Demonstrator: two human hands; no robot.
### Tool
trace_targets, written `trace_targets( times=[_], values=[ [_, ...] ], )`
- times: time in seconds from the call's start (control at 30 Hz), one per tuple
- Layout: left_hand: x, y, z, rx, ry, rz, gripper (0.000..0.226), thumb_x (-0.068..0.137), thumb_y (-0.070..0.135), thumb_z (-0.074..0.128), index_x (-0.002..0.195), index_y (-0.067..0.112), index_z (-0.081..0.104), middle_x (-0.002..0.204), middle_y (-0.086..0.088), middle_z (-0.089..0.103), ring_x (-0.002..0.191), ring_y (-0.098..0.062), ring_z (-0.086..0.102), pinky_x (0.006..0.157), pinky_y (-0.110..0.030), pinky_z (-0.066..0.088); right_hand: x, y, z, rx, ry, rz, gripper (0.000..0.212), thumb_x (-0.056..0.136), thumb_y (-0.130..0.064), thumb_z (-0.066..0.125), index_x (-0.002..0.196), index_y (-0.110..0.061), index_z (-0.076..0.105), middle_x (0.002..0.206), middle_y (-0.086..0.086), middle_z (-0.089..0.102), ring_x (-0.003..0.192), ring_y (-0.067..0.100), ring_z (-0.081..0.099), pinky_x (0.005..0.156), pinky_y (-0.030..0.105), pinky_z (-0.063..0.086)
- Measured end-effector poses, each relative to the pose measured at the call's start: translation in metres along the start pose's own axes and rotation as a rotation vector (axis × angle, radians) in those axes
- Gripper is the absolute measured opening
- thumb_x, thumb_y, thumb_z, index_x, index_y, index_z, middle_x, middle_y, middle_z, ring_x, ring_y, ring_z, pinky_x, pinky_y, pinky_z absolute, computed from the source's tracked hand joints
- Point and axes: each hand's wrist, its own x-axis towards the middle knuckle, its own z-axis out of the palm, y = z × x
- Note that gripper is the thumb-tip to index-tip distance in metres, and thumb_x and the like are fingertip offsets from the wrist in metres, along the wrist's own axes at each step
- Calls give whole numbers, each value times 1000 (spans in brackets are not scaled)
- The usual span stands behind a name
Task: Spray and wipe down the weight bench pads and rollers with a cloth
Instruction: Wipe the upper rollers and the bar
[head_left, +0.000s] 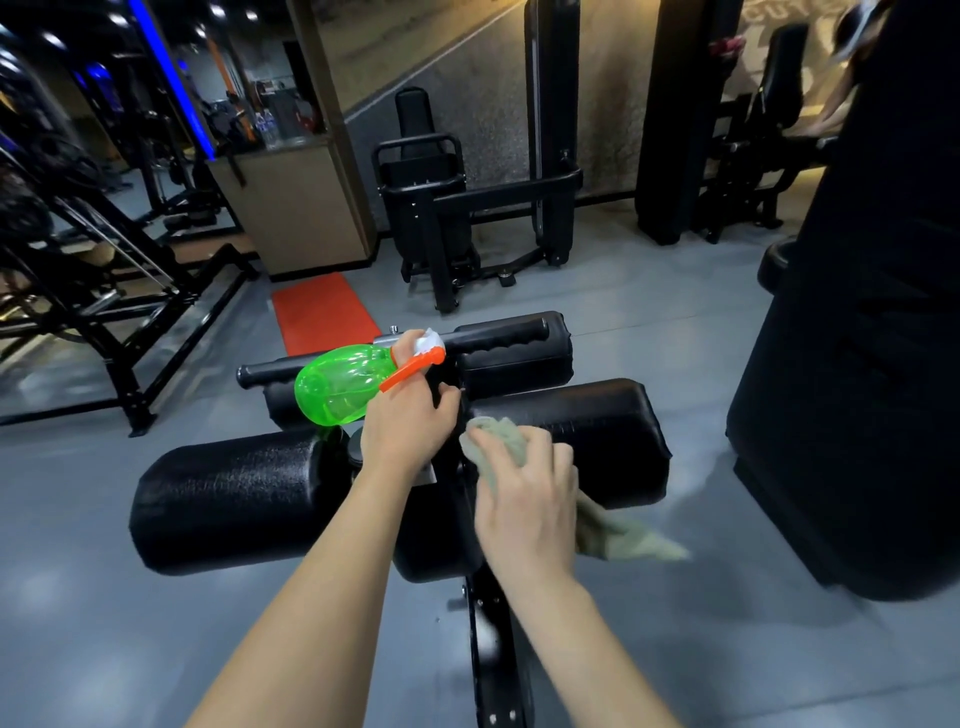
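Left hand (410, 421): fingers hooked round the neck of the green spray bottle (337, 384), whose body lay sideways to their left.
Right hand (524, 499): fingers clutched the cloth (498, 439), pressing it onto the roller pad (602, 426) beneath them.
Loose end: trailed right of those fingers.
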Motion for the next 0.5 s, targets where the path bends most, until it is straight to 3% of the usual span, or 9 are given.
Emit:
trace_targets(
  times=[0.13, 0.2, 0.27, 0.4, 0.5],
  values=[
    [0, 3, 0, -10, -7, -3, 58, 94, 32, 54, 149, 29, 36, 139, 9, 48, 85, -37, 63, 70, -33, 35, 29, 47, -23, 22, 185, 276, 36, 83, -9, 74, 114, -28, 75, 107, 14, 54, 90, 36, 49, 79, 45, 47],
    [-1, 6, -1, 5, -3, 19, 56, 94, 30, 54, 148, 27, 37, 146, 12, 38, 82, -34, 59, 70, -32, 34, 51, 69, -36, 14, 154, 476, 35, 87, -14, 70, 119, -26, 72, 116, 14, 51, 102, 38, 47, 88, 46, 46],
    [-1, 7, -2, 21, 4, 32, 55, 94, 27, 54, 147, 25, 39, 148, 16, 28, 86, -36, 61, 70, -34, 36, 64, 71, -40, -12, 80, 553, 36, 87, -20, 67, 123, -24, 70, 122, 13, 48, 111, 37, 47, 92, 45, 44],
    [1, 5, -1, 32, -6, 10, 57, 93, 26, 53, 148, 25, 38, 147, 12, 33, 90, -39, 63, 70, -35, 36, 53, 21, -26, -69, -82, 236, 32, 78, -26, 72, 109, -17, 72, 108, 14, 52, 95, 35, 56, 75, 39, 51],
    [0, 4, -3, 9, 2, 5, 58, 91, 18, 52, 148, 25, 40, 148, 13, 32, 93, -37, 63, 73, -37, 40, 39, 6, -21, 19, -191, 89, 37, 84, -31, 69, 120, -21, 69, 110, 7, 52, 97, 27, 58, 78, 36, 53]
  ],
)
